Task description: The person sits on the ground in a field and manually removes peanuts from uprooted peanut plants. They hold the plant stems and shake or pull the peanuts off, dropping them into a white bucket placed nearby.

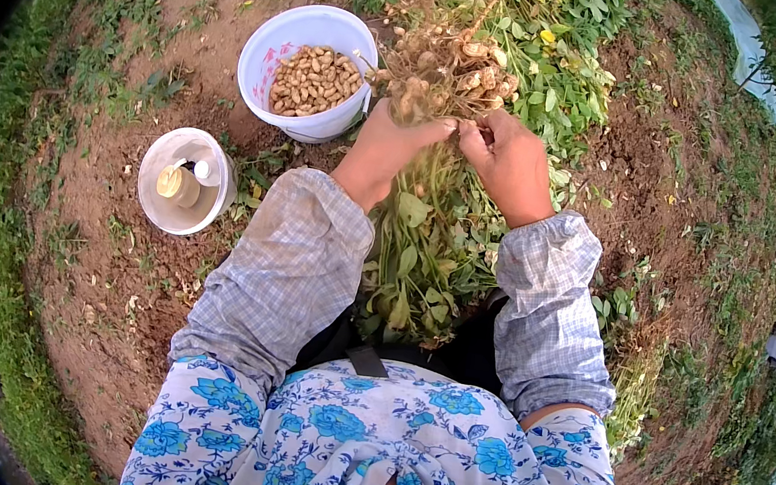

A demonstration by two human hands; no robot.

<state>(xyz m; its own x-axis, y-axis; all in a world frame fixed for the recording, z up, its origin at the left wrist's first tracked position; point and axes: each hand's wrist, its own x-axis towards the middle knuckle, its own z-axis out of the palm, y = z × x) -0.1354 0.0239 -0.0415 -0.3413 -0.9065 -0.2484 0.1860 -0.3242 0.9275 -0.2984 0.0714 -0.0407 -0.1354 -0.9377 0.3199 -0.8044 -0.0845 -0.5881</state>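
My left hand (395, 147) and my right hand (507, 161) meet at the root end of an uprooted bunch of peanut plants (420, 225). Thumbs and fingertips of both hands pinch among the roots. The leafy stems hang down towards my lap between my forearms. A cluster of unshelled peanuts (478, 76) on tangled roots lies just beyond my fingers. To the left of it stands a white plastic bucket (251, 78) with red writing inside, partly filled with loose peanuts (314, 79). Whether my left palm also holds a pod is not visible.
A smaller white bucket (146, 197) at the left holds a yellowish container (178, 185) and a white-capped item (203, 170). More peanut plants (561, 66) are heaped beyond my hands. Bare soil with weeds surrounds them, and pale sheeting (749, 51) lies at the far right.
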